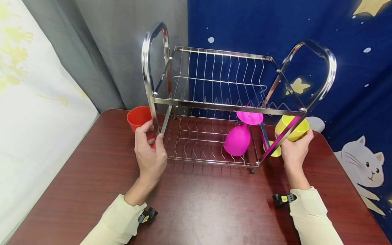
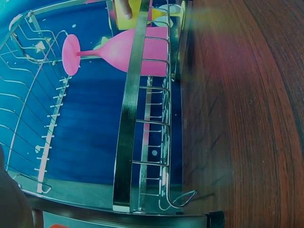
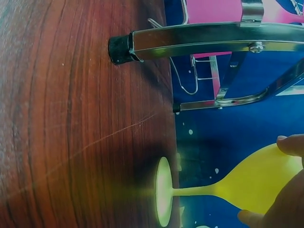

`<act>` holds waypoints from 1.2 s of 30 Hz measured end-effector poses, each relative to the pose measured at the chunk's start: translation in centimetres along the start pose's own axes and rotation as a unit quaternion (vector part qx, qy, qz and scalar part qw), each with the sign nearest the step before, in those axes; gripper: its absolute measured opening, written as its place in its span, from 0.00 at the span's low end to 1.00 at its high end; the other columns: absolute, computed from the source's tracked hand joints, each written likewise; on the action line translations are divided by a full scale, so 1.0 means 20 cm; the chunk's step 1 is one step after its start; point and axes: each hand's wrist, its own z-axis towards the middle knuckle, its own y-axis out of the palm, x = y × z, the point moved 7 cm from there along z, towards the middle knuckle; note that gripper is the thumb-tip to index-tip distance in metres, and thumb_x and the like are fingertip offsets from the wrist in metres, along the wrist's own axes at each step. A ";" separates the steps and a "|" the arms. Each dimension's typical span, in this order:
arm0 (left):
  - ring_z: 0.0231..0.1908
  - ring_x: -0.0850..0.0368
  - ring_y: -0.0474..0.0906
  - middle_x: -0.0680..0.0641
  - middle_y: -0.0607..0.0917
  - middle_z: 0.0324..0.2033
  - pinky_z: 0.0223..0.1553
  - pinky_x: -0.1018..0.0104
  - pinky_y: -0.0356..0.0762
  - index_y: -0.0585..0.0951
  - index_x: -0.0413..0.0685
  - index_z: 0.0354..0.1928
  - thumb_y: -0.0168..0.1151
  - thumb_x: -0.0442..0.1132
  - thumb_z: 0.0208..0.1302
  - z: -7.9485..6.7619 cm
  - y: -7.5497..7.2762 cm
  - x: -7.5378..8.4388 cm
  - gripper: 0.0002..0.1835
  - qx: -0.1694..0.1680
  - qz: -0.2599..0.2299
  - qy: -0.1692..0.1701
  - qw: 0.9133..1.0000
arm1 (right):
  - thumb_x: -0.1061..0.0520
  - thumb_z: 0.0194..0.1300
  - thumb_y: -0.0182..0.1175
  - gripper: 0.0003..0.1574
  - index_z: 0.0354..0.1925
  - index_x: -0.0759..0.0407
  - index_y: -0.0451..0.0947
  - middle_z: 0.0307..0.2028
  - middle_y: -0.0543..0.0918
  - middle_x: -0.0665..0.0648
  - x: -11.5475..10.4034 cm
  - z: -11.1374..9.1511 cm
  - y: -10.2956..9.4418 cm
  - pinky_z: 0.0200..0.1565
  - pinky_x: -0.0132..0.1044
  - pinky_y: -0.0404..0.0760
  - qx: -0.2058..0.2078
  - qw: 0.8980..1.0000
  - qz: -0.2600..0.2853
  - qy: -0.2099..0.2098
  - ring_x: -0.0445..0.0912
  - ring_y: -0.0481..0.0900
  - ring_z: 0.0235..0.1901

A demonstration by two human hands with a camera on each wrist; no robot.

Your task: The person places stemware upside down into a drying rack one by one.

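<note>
A chrome two-tier dish rack (image 1: 226, 107) stands on the table. My left hand (image 1: 150, 154) holds its left upright, thumb on the inner side and fingers on the outer. Just behind those fingers is a red goblet (image 1: 137, 117), partly hidden by the hand and the post. A pink goblet (image 1: 237, 141) is upside down on the lower tier, towards the right end. With my right hand (image 1: 297, 148) I grip the bowl of a yellow goblet (image 3: 251, 180), upright just outside the rack's right side. Its round foot shows low over the tabletop.
The reddish-brown table (image 1: 208, 200) extends in front of the rack. A grey curtain (image 1: 122, 47) and a dark blue star-patterned curtain (image 1: 226, 20) hang close behind. The rack's tall curved right handle (image 1: 330, 71) rises above the yellow goblet.
</note>
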 end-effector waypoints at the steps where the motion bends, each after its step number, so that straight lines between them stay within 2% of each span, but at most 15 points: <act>1: 0.45 0.54 0.74 0.38 0.77 0.43 0.42 0.78 0.75 0.74 0.36 0.56 0.58 0.20 0.57 0.00 0.00 0.00 0.23 0.000 0.000 0.000 1.000 | 0.49 0.49 0.73 0.58 0.70 0.39 0.51 0.61 0.71 0.54 0.00 0.00 0.00 0.62 0.36 0.67 -0.001 1.000 0.001 0.002 0.44 0.68 0.57; 8: 0.45 0.54 0.74 0.38 0.77 0.43 0.42 0.79 0.75 0.74 0.36 0.56 0.58 0.20 0.57 0.00 0.00 0.00 0.23 -0.001 0.001 0.002 1.000 | 0.49 0.48 0.74 0.58 0.70 0.40 0.51 0.60 0.70 0.54 0.00 0.00 -0.01 0.63 0.37 0.67 -0.003 1.000 0.000 0.005 0.45 0.68 0.57; 27: 0.45 0.54 0.74 0.38 0.77 0.44 0.43 0.78 0.75 0.74 0.35 0.56 0.58 0.21 0.57 0.00 -0.01 -0.01 0.22 -0.002 0.000 -0.001 1.000 | 0.53 0.45 0.75 0.59 0.69 0.39 0.52 0.62 0.68 0.49 0.02 0.01 -0.02 0.60 0.32 0.68 -0.012 1.000 0.017 0.018 0.40 0.66 0.58; 36: 0.45 0.54 0.74 0.37 0.77 0.43 0.43 0.78 0.75 0.74 0.35 0.56 0.58 0.21 0.57 0.00 0.00 -0.01 0.22 -0.001 -0.006 0.005 1.000 | 0.57 0.48 0.74 0.56 0.68 0.39 0.53 0.58 0.68 0.45 0.02 -0.02 -0.03 0.58 0.32 0.70 -0.027 0.999 0.039 0.002 0.39 0.67 0.56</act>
